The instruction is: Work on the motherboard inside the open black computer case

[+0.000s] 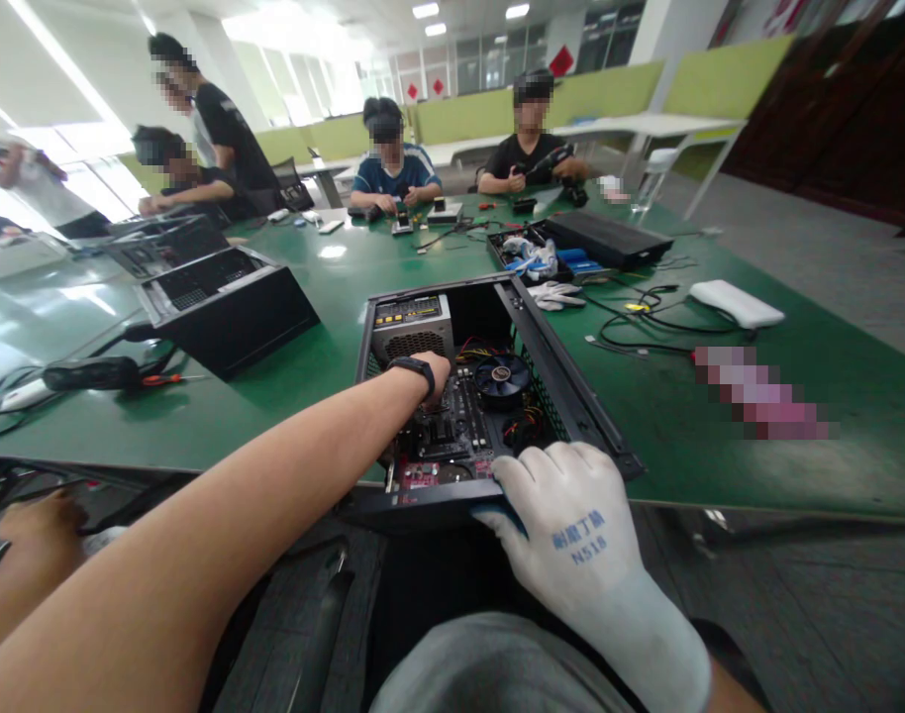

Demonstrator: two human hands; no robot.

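Note:
An open black computer case (pixel 423 503) lies on the table in front of me, overhanging the near edge. My bare left hand (pixel 439 376), with a black band on its wrist, reaches inside, close to the power supply (pixel 412 322) and over the motherboard (pixel 442 426). Its fingers are hidden from view. Right of it sits a round black cooling fan (pixel 501 376), with coloured wires around it. My right hand (pixel 571 515), in a white glove with blue print, is wrapped around the case's near edge, thumb below and fingers on top.
Another black case (pixel 251 312) stands at left, near a screwdriver (pixel 162 379) and cables. A tray with gloves (pixel 531 255), a black box (pixel 608 238) and a white object (pixel 736 303) lie on the green table (pixel 720 436). Several people work across it; someone's arm (pixel 37 535) is at lower left.

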